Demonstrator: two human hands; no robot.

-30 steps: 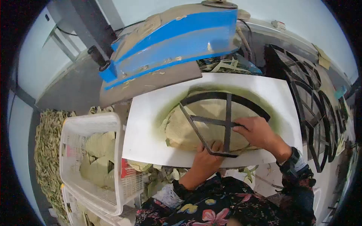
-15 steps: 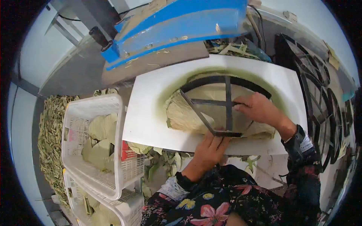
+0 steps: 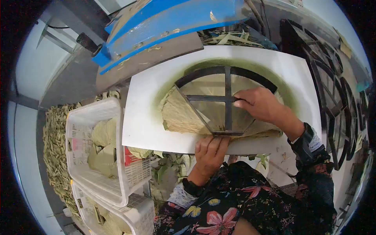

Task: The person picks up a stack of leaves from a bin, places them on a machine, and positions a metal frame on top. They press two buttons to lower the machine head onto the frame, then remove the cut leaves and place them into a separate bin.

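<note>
A black fan-shaped metal frame (image 3: 228, 84) with crossed bars lies over a pale green leaf stack (image 3: 181, 113) on a white board (image 3: 143, 94). My right hand (image 3: 260, 105) is closed on the right end of the frame's cross bar. My left hand (image 3: 211, 153) is at the board's front edge, its fingers together and touching the narrow lower end of the frame and leaf. Its fingertips are partly hidden there. Green powdery staining rings the leaf on the board.
White plastic baskets (image 3: 122, 156) holding cut leaves stand at the left, beside a heap of leaf scraps (image 3: 58, 147). A blue machine part (image 3: 172, 25) is behind the board. More black frames (image 3: 327, 82) lean at the right.
The black frame has come down flatter over the leaf stack, with my right hand still on its bar. My left hand has shifted slightly at the lower end. The whole view has moved a little.
</note>
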